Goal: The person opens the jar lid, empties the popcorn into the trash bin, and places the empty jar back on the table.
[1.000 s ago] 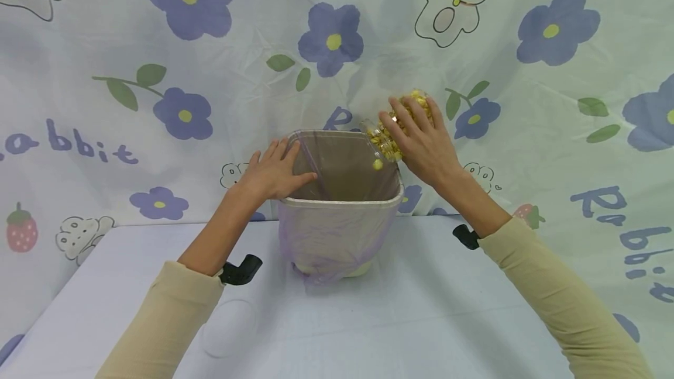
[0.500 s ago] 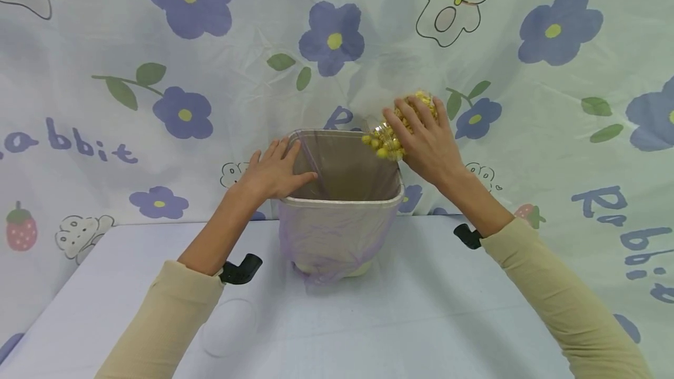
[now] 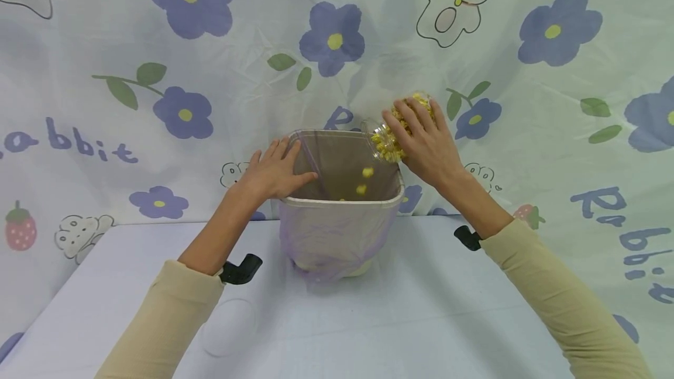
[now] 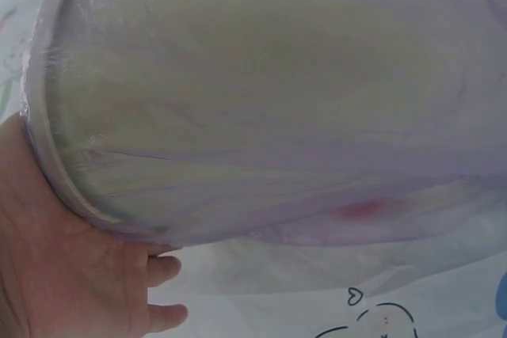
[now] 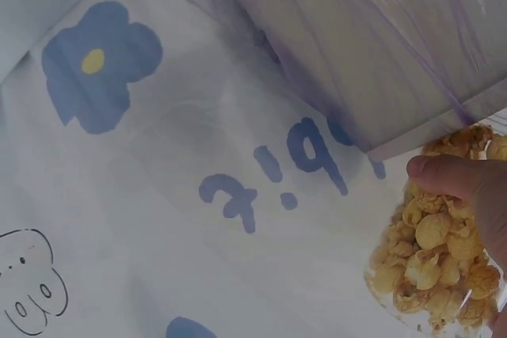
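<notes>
In the head view a trash bin [image 3: 339, 235], lined with a thin purple bag, stands upright at the table's back edge. My left hand [image 3: 270, 173] rests on its left rim, fingers extended; the left wrist view has the palm [image 4: 75, 271] against the lined side. Over the right rim, my right hand [image 3: 430, 150] grips a clear jar [image 3: 388, 144] of yellow popcorn, tilted with its mouth toward the bin. Pieces of popcorn [image 3: 367, 172] are in the air inside the opening. Much popcorn [image 5: 432, 255] still shows through the jar in the right wrist view. The bin's bottom is hidden.
A white-covered table [image 3: 337, 332] lies under the bin, with a faint round mark [image 3: 229, 327] at front left. Directly behind hangs a curtain [image 3: 253, 104] printed with flowers and rabbits. Each wrist bears a black camera mount [image 3: 242, 269].
Popcorn gathered at the jar's mouth half a second ago has come out, and pieces are now lower inside the bin. The jar shifted slightly; the left hand stayed put.
</notes>
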The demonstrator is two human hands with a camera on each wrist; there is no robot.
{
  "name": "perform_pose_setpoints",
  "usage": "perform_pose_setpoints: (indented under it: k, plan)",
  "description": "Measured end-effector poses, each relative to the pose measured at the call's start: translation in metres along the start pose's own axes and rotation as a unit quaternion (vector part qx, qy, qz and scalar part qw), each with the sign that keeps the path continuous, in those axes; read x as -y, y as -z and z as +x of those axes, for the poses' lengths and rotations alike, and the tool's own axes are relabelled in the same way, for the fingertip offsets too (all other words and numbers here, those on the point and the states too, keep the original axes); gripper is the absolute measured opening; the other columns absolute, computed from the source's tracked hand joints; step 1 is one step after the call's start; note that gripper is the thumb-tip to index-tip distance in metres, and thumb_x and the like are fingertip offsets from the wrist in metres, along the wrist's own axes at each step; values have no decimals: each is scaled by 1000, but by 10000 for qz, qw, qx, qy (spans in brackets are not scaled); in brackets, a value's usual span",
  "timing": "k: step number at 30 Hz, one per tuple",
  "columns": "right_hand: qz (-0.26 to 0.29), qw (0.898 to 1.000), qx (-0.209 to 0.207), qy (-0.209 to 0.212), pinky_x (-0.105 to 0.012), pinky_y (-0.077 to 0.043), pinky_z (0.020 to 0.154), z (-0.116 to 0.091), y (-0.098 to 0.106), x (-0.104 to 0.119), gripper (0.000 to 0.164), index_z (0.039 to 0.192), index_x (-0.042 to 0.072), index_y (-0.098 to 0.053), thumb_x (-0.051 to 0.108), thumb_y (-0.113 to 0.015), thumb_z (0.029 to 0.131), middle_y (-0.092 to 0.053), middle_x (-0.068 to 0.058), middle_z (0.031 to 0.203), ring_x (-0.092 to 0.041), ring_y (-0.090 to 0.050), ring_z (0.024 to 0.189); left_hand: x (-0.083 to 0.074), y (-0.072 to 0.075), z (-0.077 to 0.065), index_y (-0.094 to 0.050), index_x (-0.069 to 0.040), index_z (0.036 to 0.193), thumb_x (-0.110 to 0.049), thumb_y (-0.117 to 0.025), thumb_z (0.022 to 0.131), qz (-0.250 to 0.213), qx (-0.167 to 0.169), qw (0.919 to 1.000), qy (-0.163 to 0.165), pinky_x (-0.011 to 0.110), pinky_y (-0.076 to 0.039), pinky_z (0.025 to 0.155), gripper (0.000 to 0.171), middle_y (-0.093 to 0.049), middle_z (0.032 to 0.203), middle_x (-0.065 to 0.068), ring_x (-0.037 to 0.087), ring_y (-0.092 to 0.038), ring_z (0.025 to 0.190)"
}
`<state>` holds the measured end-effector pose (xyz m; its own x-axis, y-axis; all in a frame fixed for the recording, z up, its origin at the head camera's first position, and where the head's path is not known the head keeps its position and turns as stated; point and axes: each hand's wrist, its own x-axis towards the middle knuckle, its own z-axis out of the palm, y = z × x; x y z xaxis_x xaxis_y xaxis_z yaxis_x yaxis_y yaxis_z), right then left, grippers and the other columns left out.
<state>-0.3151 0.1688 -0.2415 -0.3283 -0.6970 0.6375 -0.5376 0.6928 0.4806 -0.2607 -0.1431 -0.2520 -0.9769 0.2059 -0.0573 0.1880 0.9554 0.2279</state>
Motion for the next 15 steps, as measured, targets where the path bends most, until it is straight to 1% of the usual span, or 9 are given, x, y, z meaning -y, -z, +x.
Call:
perform_pose_setpoints:
  k: [4,10,12,15]
  plan:
    - [-34,10000,-49,62,-58,-21,115,-1,0,-1,95,146,9,-39,10,-91,67,-41,-22,148,-40,-36,137,0,0,0,-2,-2,159,-53,-43,102,-13,16,10000,-6,61,1,116,87,4,164,24,38,7,150]
    - [-53,9999,-139,82,-58,-20,115,-2,-1,-1,93,146,9,-38,10,-90,69,-42,-22,147,-40,-36,137,0,0,-1,-2,-2,159,-53,-44,102,-46,20,10000,-4,61,2,116,87,5,164,23,38,8,150]
    - [-74,9998,-168,85,-57,-20,116,-1,-1,-1,88,146,9,-39,9,-87,72,-43,-21,147,-40,-37,137,0,0,-1,-2,-2,159,-52,-44,102,-39,20,10000,-3,61,2,116,87,4,164,23,38,8,150]
    - [-133,9997,-169,119,-57,-18,117,0,0,-1,76,144,9,-42,3,-80,79,-46,-20,146,-40,-36,138,0,0,0,-2,-2,159,-52,-44,102,-35,22,10000,0,61,2,116,87,5,164,23,38,8,150]
